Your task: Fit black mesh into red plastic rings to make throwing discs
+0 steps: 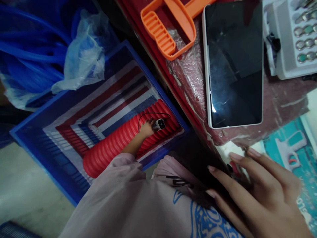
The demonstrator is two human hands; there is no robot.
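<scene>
My left hand (146, 129) reaches down into a blue plastic crate (32, 129). Its fingers are closed on a small pale device with a lit dark screen (160, 124), from which a thin black cord loops. Under the hand lies a coil of red corrugated tubing (114, 142), resting slantwise in the crate. Off to the right, my right hand (262, 191) hovers by the table edge with its fingers stretched and spread. Close to its fingertips is a small red item (235, 168), partly hidden and blurred.
A tablet (234, 66) lies on the plastic-covered red table surface (190, 79), beside an orange plastic handle-like piece (160, 33). A white tray of metal pieces (289, 56) and a teal box (292, 142) are at right. Blue tubing in clear plastic (32, 56) sits behind the crate.
</scene>
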